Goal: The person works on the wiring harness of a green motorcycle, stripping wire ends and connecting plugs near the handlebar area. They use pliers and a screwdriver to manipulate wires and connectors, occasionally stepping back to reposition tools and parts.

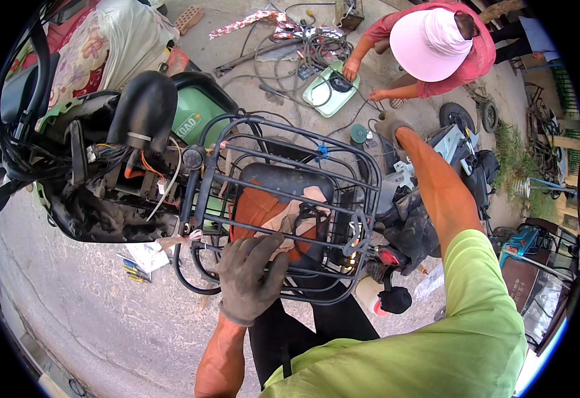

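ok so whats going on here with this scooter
The person's gloved left hand rests on the black metal rack of a partly opened scooter, its wiring exposed. Brown cloth shows through the bars. The gloved right hand is stretched out towards a crouching co-worker; whether it holds anything is unclear. One of the co-worker's hands is at a light green panel, beside tangled cables.

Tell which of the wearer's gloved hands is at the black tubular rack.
The left hand, over the near side of the tubular rack; the right hand extends past its far right corner.
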### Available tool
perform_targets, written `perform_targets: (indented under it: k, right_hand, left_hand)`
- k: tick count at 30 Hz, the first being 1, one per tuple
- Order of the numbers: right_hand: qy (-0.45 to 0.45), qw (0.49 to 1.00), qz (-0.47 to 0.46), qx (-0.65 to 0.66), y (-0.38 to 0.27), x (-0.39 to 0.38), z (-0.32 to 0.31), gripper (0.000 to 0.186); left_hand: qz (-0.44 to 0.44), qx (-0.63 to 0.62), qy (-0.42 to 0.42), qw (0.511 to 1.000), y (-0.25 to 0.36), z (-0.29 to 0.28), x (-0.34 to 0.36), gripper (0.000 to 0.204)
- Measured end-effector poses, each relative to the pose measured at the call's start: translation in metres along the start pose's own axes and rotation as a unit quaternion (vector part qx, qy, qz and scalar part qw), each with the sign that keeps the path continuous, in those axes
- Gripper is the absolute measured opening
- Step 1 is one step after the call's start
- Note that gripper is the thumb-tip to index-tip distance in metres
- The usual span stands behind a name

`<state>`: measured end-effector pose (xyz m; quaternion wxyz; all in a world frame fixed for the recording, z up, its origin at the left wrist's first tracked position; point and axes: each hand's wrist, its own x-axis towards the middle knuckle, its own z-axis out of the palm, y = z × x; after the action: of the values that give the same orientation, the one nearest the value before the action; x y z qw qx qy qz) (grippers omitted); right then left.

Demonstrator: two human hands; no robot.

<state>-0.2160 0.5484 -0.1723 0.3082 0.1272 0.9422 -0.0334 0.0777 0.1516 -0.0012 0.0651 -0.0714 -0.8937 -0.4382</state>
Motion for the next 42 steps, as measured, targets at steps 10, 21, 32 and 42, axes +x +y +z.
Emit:
perform_targets:
  k: [10, 21, 32, 42]
  right_hand:
    - [0.005, 1.000, -0.001, -0.020, 0.005, -0.006, 0.007, 0.053]
    - [0.016, 1.000, 0.005, -0.025, 0.014, -0.010, 0.009, 0.049]
    - [0.091, 0.996, 0.001, -0.014, 0.023, -0.031, -0.018, 0.051]
    - [0.135, 0.983, -0.113, -0.040, -0.035, -0.107, -0.104, 0.047]
  left_hand:
    - [-0.005, -0.012, -0.003, 1.000, -0.002, 0.000, -0.003, 0.032]
    - [0.006, -0.020, 0.017, 1.000, -0.004, 0.002, -0.004, 0.031]
    - [0.004, -0.016, 0.017, 1.000, -0.002, 0.002, -0.004, 0.028]
    - [0.001, -0.016, 0.021, 1.000, -0.003, -0.003, -0.008, 0.027]
